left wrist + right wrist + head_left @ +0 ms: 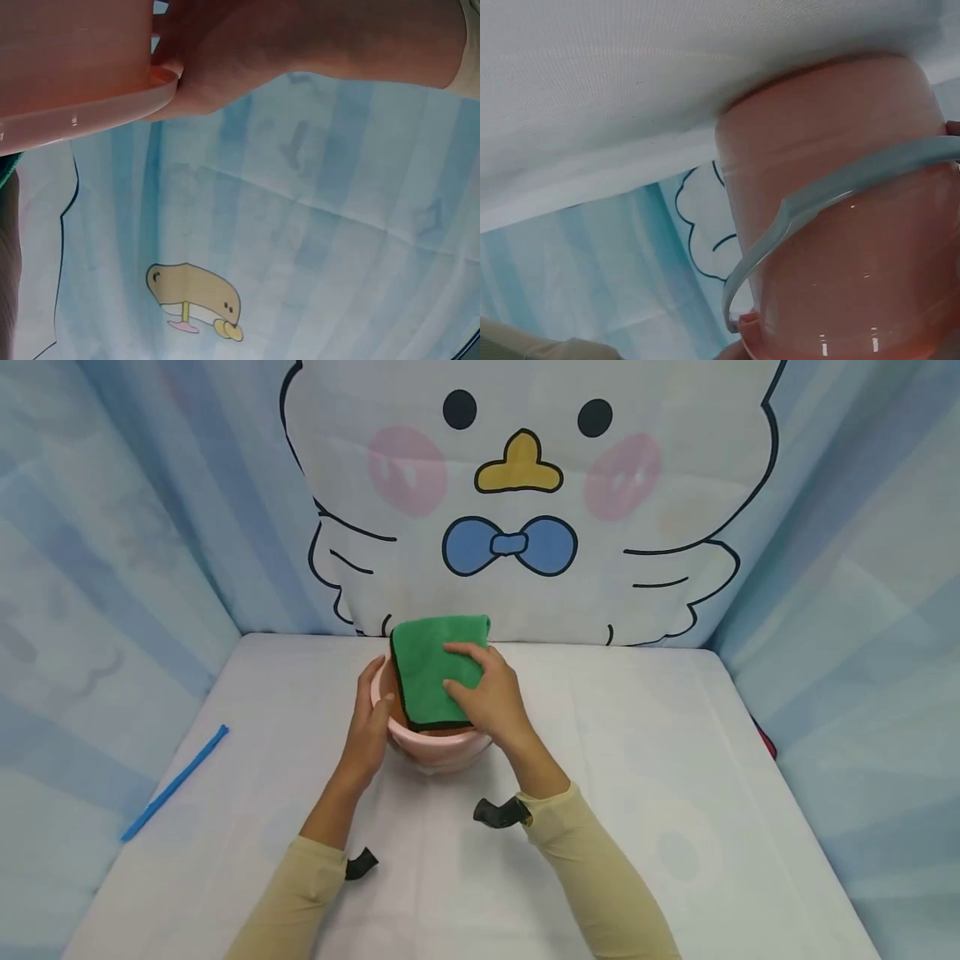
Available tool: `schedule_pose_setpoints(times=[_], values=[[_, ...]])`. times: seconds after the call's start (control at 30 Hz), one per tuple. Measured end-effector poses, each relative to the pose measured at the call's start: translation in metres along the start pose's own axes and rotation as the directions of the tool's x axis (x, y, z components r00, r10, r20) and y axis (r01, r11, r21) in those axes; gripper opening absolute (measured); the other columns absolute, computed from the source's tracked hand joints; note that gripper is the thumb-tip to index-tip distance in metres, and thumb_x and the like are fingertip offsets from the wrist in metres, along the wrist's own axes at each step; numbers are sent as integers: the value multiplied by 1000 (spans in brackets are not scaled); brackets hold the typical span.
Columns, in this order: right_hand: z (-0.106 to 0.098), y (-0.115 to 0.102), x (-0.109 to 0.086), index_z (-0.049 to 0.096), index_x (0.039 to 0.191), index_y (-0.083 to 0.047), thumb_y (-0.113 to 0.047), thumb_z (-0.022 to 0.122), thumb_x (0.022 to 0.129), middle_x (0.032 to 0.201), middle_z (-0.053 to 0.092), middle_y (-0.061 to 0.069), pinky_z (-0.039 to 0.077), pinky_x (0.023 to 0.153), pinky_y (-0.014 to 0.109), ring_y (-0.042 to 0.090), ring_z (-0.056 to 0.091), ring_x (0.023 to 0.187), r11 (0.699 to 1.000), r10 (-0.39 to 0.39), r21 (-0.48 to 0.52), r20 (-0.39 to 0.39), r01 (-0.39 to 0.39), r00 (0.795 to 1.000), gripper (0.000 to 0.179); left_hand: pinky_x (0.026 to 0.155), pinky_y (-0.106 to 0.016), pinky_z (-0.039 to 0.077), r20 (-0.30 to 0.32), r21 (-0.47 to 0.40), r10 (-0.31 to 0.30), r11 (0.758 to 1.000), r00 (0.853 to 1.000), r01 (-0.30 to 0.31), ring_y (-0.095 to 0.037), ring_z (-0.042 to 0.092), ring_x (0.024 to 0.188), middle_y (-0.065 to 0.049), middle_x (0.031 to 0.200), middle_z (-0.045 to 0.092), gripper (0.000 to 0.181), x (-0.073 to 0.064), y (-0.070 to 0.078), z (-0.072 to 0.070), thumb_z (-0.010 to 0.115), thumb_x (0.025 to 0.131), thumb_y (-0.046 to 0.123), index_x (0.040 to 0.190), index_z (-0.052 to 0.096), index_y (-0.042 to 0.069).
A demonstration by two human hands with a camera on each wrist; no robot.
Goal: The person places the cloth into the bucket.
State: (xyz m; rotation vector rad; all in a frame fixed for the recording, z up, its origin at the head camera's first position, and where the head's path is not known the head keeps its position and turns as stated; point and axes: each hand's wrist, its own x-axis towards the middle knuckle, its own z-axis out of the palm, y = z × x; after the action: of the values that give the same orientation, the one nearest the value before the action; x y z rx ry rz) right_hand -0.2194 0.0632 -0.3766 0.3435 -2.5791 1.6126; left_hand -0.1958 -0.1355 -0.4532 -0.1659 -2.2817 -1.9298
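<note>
Near the far edge of the table [615,777], the left hand [367,727] grips the pink bucket [442,752]; the right hand's [495,697] fingers hold the green cloth [429,672] at its mouth. Best keep the bucket steady.

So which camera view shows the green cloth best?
The head view: it shows most of the green cloth, partly covered by the right hand. The left wrist view catches only a sliver beside the bucket; the right wrist view shows none.
</note>
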Motion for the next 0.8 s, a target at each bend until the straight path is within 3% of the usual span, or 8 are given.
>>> schedule_pose_setpoints(times=[0.17,0.37,0.8], values=[[1,-4,4,67,137,-15,-7,76,91,152,48,14,51,101,49,32,50,134,988,2,-155,132,18,991,47,123,-42,14,3,-3,18,1000,1000,-18,-13,17,153,3,169,18,60,-1,0,0,32,108,14,165,17,26],[6,-8,9,68,134,-12,-10,77,91,141,61,10,46,106,45,27,53,130,942,46,-333,264,46,963,44,123,-46,17,-6,9,5,1000,1000,-5,-17,19,153,5,168,19,59,-2,0,1,35,108,20,165,20,27],[9,-10,14,65,141,-14,-17,76,95,138,63,12,50,98,41,24,59,116,887,132,-461,332,38,934,47,123,-48,19,-12,17,20,1000,1000,-20,-23,19,154,1,169,19,59,-3,5,2,38,109,17,165,20,25]])
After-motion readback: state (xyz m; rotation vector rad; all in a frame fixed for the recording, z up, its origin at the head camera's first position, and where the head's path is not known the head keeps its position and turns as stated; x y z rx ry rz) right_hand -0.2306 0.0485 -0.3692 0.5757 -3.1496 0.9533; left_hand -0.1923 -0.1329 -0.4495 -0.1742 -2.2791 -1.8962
